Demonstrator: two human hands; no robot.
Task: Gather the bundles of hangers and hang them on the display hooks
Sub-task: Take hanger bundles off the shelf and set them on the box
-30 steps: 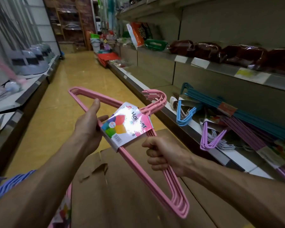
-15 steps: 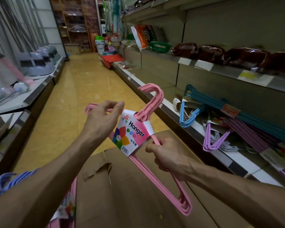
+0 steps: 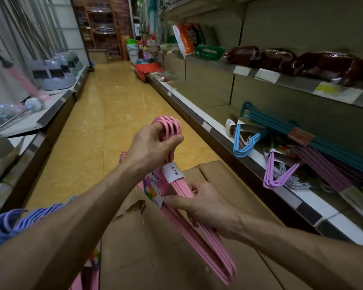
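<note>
Pink hanger bundle (image 3: pixel 199 225) is held above a cardboard box (image 3: pixel 228 185), long axis running from its hooks, up and away, to the shoulder end near the viewer. Left hand (image 3: pixel 153 147) fingers curl around the hooks. Right hand (image 3: pixel 205 206) apparently pinches the bars just below the paper label (image 3: pixel 155 185).

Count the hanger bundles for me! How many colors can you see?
5: pink bundle in both hands, periwinkle bundle on the left arm, and on the shelf a light blue bundle, teal bundle and lilac bundle. More may be hidden.
</note>
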